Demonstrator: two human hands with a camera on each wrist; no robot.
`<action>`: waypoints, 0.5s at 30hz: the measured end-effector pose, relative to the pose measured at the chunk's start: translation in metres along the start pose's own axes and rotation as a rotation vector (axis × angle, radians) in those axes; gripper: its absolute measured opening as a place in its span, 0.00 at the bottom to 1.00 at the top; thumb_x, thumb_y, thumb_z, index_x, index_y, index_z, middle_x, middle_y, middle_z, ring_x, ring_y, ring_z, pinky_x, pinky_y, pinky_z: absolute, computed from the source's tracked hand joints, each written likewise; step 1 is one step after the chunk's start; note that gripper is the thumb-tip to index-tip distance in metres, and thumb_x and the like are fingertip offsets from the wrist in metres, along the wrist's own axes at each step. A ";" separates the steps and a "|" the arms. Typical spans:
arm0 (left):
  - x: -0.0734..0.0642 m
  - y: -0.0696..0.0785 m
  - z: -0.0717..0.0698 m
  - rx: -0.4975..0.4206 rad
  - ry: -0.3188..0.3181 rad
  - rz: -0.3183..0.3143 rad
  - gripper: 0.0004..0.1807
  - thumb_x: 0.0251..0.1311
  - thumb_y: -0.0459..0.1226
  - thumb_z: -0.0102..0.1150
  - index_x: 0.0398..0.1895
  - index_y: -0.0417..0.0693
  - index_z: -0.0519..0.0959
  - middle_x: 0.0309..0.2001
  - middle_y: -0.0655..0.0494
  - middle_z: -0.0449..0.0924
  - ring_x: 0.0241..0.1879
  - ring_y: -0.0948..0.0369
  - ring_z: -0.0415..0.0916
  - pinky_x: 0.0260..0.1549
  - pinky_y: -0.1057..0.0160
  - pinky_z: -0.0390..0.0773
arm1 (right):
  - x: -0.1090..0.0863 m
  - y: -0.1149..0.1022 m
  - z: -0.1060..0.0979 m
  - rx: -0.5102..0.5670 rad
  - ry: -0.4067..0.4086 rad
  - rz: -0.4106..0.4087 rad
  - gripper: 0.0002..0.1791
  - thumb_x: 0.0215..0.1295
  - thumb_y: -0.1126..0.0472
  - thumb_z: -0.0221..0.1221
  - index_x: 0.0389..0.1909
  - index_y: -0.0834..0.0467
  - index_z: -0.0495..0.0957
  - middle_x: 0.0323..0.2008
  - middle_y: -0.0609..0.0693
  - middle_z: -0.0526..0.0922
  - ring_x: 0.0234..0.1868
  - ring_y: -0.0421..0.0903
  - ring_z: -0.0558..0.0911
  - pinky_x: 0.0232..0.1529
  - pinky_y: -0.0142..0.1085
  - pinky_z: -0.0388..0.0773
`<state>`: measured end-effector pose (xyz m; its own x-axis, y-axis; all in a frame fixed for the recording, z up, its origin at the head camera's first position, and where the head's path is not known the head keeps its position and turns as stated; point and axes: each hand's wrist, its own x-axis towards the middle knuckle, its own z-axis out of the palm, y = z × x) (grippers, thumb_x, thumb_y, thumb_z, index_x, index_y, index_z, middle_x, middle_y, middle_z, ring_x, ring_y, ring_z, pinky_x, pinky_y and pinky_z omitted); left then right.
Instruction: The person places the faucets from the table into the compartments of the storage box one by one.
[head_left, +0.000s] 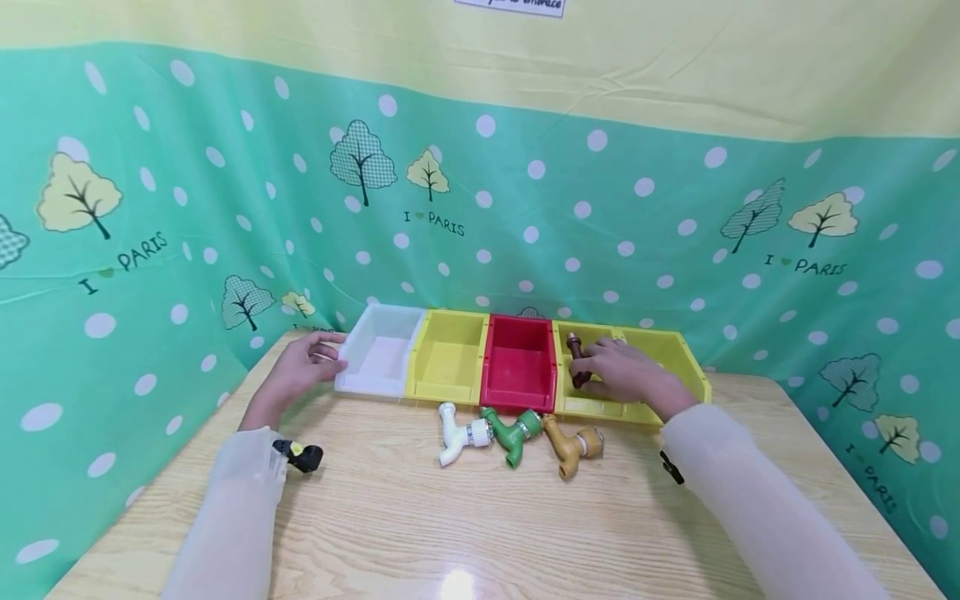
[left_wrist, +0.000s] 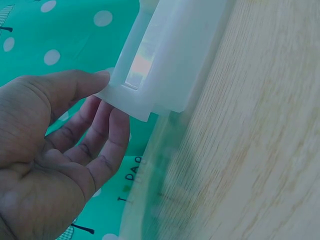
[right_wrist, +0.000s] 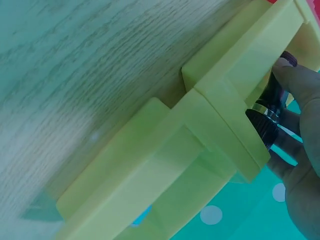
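My left hand (head_left: 296, 373) pinches the outer edge of the white bin (head_left: 384, 362) at the left end of a row. In the left wrist view the thumb lies over the bin's rim (left_wrist: 125, 97) and the curled fingers come under it. Toward the row's right end, my right hand (head_left: 626, 368) grips a dark brown tap (head_left: 574, 347) inside a yellow bin (head_left: 588, 407). The right wrist view shows the tap's dark body with a metal ring (right_wrist: 266, 111), partly hidden by the bin wall and the fingers.
Between the hands stand another yellow bin (head_left: 447, 392) and a red bin (head_left: 519, 367); one more yellow bin (head_left: 693, 367) ends the row. In front lie a white tap (head_left: 452, 437), a green tap (head_left: 512, 435) and an ochre tap (head_left: 567, 447). A patterned curtain (head_left: 480, 167) hangs behind.
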<state>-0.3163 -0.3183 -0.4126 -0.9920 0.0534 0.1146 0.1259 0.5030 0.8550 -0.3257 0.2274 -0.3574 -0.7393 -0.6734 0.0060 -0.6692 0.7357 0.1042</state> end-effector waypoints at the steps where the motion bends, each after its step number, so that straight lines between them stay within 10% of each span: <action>1: 0.000 0.000 0.000 -0.003 0.000 0.002 0.28 0.67 0.34 0.66 0.68 0.38 0.70 0.52 0.37 0.75 0.49 0.47 0.77 0.46 0.52 0.86 | 0.001 0.001 0.001 0.000 -0.005 0.003 0.10 0.68 0.52 0.68 0.49 0.44 0.84 0.45 0.49 0.83 0.45 0.51 0.74 0.47 0.48 0.76; 15: -0.003 0.003 0.003 0.003 0.008 0.001 0.27 0.68 0.33 0.65 0.68 0.38 0.70 0.53 0.37 0.75 0.50 0.47 0.76 0.45 0.54 0.87 | 0.011 0.000 0.010 -0.007 -0.054 -0.008 0.11 0.68 0.56 0.67 0.50 0.48 0.85 0.45 0.52 0.84 0.44 0.51 0.76 0.48 0.48 0.78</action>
<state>-0.3132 -0.3149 -0.4121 -0.9917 0.0473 0.1198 0.1272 0.5055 0.8534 -0.3351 0.2205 -0.3677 -0.7373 -0.6738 -0.0489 -0.6744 0.7300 0.1107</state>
